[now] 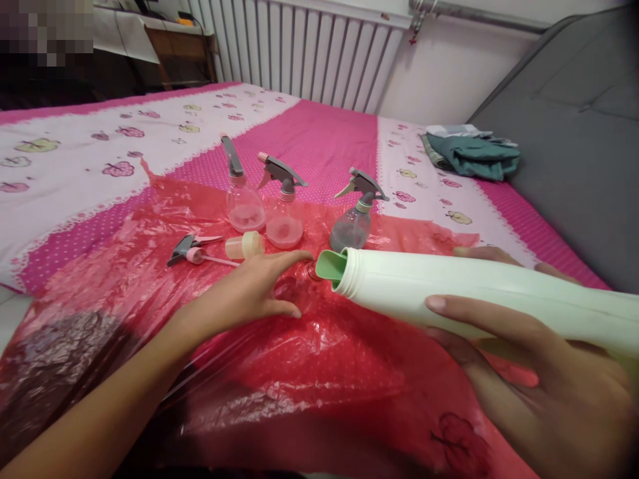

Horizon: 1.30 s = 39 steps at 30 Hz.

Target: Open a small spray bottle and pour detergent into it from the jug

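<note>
My left hand curves around a clear bottle whose body is hard to make out against the red plastic; thumb and forefinger lie on either side of it. In my right hand is a large pale white jug, tilted nearly level. Its threaded mouth, with a green pouring spout, points left at the clear bottle's neck. Whether liquid is flowing I cannot tell. Beside my left hand lie a detached spray trigger head with a pink collar and tube, and a small cream-capped cup.
Three spray bottles stand behind my hands on a red plastic sheet. The sheet covers a pink patterned bed. Folded clothes lie at the right, by a grey headboard. A radiator stands behind.
</note>
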Available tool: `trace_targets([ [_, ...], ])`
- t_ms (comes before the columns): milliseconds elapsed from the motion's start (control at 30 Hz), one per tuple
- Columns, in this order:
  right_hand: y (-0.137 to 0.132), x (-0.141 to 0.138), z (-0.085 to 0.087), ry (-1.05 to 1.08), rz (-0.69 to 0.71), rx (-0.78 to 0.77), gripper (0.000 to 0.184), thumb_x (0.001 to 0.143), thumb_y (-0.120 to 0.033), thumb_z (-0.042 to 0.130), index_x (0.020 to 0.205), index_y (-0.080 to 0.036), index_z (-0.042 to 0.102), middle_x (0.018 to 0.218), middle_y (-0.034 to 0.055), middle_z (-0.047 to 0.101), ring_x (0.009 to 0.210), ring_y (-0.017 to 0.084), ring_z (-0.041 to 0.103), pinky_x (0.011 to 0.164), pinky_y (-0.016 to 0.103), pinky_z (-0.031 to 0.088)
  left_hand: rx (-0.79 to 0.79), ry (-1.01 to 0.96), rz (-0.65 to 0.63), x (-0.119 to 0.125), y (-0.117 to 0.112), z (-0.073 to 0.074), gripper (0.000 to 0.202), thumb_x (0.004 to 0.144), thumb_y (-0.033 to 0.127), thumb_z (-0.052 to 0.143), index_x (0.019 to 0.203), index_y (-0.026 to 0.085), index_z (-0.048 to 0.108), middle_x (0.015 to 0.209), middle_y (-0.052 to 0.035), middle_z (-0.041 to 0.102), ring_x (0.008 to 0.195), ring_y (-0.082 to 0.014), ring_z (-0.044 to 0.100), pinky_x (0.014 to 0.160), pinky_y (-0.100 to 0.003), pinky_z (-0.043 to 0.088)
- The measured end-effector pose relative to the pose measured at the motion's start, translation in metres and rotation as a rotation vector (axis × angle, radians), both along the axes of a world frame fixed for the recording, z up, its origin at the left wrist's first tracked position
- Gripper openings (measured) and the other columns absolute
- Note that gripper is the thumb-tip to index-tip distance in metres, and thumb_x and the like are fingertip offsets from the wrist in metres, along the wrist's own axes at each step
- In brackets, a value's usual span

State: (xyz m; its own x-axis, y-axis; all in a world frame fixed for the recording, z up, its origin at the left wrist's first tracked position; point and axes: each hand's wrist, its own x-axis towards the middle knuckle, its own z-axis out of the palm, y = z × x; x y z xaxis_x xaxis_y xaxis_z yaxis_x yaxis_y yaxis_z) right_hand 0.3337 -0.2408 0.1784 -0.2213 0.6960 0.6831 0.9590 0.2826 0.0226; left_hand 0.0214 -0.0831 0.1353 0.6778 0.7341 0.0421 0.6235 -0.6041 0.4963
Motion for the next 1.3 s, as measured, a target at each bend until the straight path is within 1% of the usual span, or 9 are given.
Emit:
trace_targets([
  [133, 0.001, 0.000, 0.000, 0.003, 0.003, -0.021, 0.025, 0.105, -0.033, 0.064, 0.128, -0.039, 0.074, 0.085, -0.0042, 0.072, 0.054, 0.010, 0.050, 0.082, 0.033, 0.049, -0.013, -0.002, 0.002, 0.000, 0.000, 0.001, 0.087, 0.087, 0.035, 0.095, 0.162, 0.028, 0.053, 0.154, -0.0132, 0.071, 0.128, -0.0399, 0.071, 0.101, -0.045, 0.057],
  [400, 0.001, -0.003, -0.001, 0.007, -0.008, -0.022, 0.025, 0.105, -0.032, 0.063, 0.127, -0.040, 0.071, 0.109, -0.0045, 0.076, 0.060, 0.011, 0.056, 0.073, 0.032, 0.040, -0.018, -0.009, 0.007, 0.001, 0.000, 0.000, 0.087, 0.086, 0.033, 0.095, 0.162, 0.028, 0.054, 0.154, -0.0135, 0.070, 0.127, -0.0401, 0.071, 0.101, -0.046, 0.057],
  [467, 0.001, -0.003, -0.001, 0.012, -0.005, -0.018, 0.024, 0.105, -0.033, 0.063, 0.127, -0.039, 0.072, 0.111, -0.0044, 0.077, 0.061, 0.011, 0.056, 0.074, 0.032, 0.041, -0.012, -0.010, 0.002, 0.001, 0.000, 0.000, 0.086, 0.086, 0.034, 0.095, 0.162, 0.028, 0.053, 0.154, -0.0133, 0.070, 0.128, -0.0398, 0.071, 0.102, -0.046, 0.057],
  [600, 0.000, -0.001, -0.002, 0.026, -0.002, -0.007, 0.021, 0.105, -0.034, 0.065, 0.124, -0.038, 0.075, 0.094, -0.0052, 0.075, 0.054, 0.008, 0.049, 0.081, 0.032, 0.048, -0.003, 0.002, -0.002, 0.000, -0.001, 0.001, 0.086, 0.087, 0.034, 0.094, 0.162, 0.028, 0.052, 0.154, -0.0132, 0.070, 0.130, -0.0395, 0.070, 0.102, -0.045, 0.056],
  [700, 0.003, -0.007, -0.001, 0.052, -0.030, -0.017, 0.022, 0.105, -0.038, 0.064, 0.122, -0.037, 0.078, 0.088, -0.0026, 0.074, 0.063, 0.012, 0.060, 0.084, 0.032, 0.053, 0.002, 0.005, -0.009, 0.000, -0.001, 0.001, 0.085, 0.088, 0.035, 0.093, 0.162, 0.029, 0.051, 0.155, -0.0127, 0.069, 0.129, -0.0388, 0.071, 0.101, -0.044, 0.057],
  [800, 0.011, -0.020, 0.006, 0.099, -0.094, -0.059, 0.029, 0.104, -0.049, 0.064, 0.122, -0.034, 0.080, 0.088, 0.0015, 0.075, 0.082, 0.020, 0.073, 0.083, 0.033, 0.057, 0.004, 0.005, -0.010, 0.001, -0.001, 0.001, 0.085, 0.088, 0.035, 0.093, 0.162, 0.029, 0.052, 0.153, -0.0127, 0.071, 0.127, -0.0391, 0.071, 0.101, -0.045, 0.056],
  [1000, 0.026, -0.033, 0.019, 0.149, -0.112, -0.084, 0.034, 0.101, -0.056, 0.066, 0.122, -0.035, 0.081, 0.091, 0.0030, 0.076, 0.096, 0.024, 0.077, 0.083, 0.033, 0.060, 0.008, -0.013, -0.009, -0.001, 0.000, -0.002, 0.084, 0.088, 0.035, 0.094, 0.161, 0.030, 0.053, 0.150, -0.0122, 0.072, 0.126, -0.0392, 0.072, 0.101, -0.045, 0.056],
  [1133, 0.015, -0.016, 0.010, 0.109, -0.091, -0.054, 0.029, 0.103, -0.052, 0.064, 0.121, -0.036, 0.081, 0.089, 0.0015, 0.075, 0.087, 0.021, 0.075, 0.081, 0.033, 0.057, 0.017, -0.025, -0.017, -0.002, 0.001, -0.004, 0.083, 0.089, 0.040, 0.093, 0.161, 0.030, 0.053, 0.150, -0.0125, 0.072, 0.124, -0.0389, 0.072, 0.098, -0.045, 0.057],
  [1300, -0.001, 0.000, -0.003, 0.007, -0.023, -0.027, 0.024, 0.104, -0.034, 0.065, 0.124, -0.041, 0.077, 0.091, -0.0046, 0.074, 0.058, 0.011, 0.057, 0.077, 0.032, 0.047, 0.003, 0.001, -0.002, 0.000, 0.000, -0.001, 0.085, 0.087, 0.036, 0.094, 0.162, 0.030, 0.053, 0.151, -0.0125, 0.072, 0.126, -0.0398, 0.072, 0.099, -0.045, 0.057],
])
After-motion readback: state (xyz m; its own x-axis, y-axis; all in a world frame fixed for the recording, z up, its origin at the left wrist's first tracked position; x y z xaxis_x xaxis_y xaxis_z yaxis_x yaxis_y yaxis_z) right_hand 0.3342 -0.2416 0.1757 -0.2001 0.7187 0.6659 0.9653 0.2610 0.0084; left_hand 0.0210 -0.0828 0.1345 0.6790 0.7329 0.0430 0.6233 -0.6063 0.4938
